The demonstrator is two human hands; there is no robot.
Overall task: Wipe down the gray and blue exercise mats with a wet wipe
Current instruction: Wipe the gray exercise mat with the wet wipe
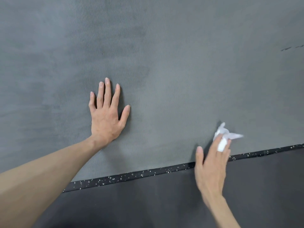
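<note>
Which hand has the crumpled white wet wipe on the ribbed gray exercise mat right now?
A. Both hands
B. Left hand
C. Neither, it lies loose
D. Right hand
D: the right hand presses the white wet wipe under its fingers near the gray mat's edge; the left hand lies flat and bare.

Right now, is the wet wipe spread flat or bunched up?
Bunched up: the wet wipe is crumpled, with corners sticking out under the right hand.

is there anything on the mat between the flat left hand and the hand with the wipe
No. In the head view only bare gray mat lies between the left hand and the right hand pressing the wet wipe.
</note>
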